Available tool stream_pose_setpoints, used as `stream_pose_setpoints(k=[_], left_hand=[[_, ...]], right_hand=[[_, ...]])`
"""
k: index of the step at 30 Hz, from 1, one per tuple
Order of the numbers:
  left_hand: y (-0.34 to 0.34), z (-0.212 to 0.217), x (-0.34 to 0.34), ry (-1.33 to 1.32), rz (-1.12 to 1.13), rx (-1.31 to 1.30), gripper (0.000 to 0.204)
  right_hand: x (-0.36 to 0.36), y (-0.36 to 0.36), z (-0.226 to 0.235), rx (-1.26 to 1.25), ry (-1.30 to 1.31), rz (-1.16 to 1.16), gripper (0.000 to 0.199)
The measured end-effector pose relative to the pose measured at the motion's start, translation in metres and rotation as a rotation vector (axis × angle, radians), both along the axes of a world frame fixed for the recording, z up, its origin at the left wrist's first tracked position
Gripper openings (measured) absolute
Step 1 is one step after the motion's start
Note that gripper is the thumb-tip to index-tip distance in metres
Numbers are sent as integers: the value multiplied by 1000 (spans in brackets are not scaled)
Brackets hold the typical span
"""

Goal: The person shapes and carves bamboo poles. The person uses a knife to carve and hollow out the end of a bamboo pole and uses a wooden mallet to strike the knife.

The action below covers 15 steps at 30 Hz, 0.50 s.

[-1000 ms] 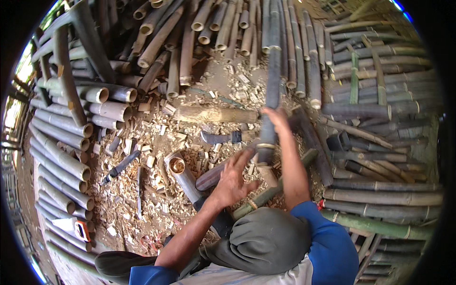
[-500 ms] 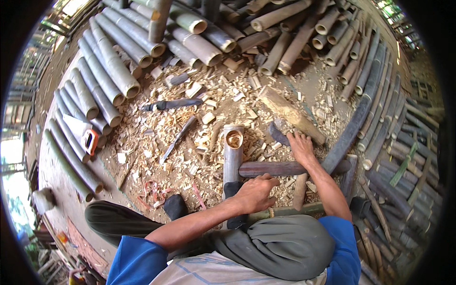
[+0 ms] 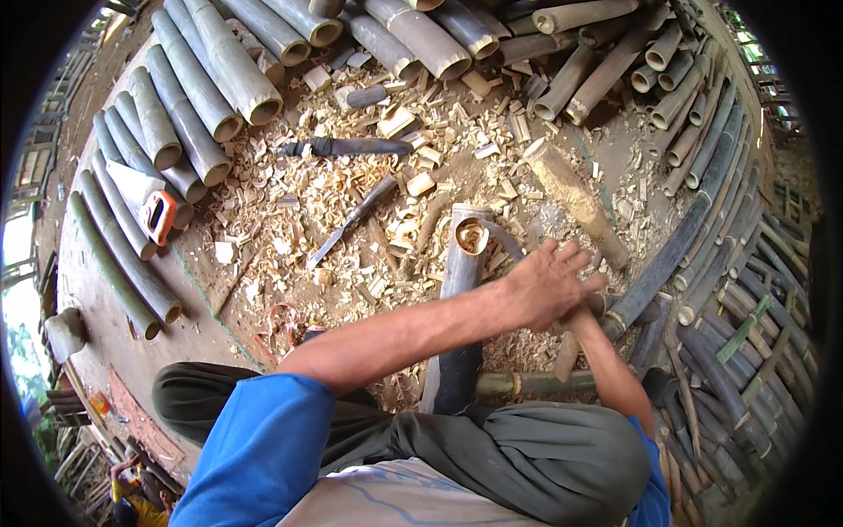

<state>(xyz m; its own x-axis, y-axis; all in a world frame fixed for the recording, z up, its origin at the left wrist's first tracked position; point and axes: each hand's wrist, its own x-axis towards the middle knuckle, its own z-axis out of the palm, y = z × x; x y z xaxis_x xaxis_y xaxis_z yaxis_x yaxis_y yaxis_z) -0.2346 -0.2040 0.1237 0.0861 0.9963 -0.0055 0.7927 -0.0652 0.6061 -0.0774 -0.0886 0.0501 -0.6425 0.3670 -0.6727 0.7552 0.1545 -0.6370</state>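
Note:
My left hand (image 3: 553, 283) reaches across to the right, fingers spread, overlapping my right hand (image 3: 576, 318). The right hand's fingers are mostly hidden behind it. A dark curved piece (image 3: 502, 239) runs from beside the bamboo tube toward my left hand; whether either hand touches it, I cannot tell. The grey bamboo tube (image 3: 461, 272) has an opening near its far end with pale shavings inside. My dark-socked foot (image 3: 460, 373) is against its near part. A dark rounded wooden piece (image 3: 601, 305) shows beside my right hand, partly hidden.
Wood chips surround a narrow-bladed tool (image 3: 351, 221), a dark wrapped knife-like tool (image 3: 347, 147) and a pale log (image 3: 575, 202). A saw (image 3: 160, 218) with an orange handle lies on bamboo at left. Bamboo poles (image 3: 430, 39) line the far side and right. Someone in yellow (image 3: 136, 501) is at lower left.
My left hand has moved right and forward, over my right hand. The right hand has drawn back toward me. The view has shifted, and the tube now leans more.

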Motion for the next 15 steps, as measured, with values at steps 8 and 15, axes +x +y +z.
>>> stream_pose_setpoints(k=[8,15], left_hand=[[12,-87,-25,-227,6,-146,72],[3,-75,-50,-470,523,81,74]], right_hand=[[-53,-13,-22,25,-201,-67,40],[-164,8,48,495,-450,561,25]])
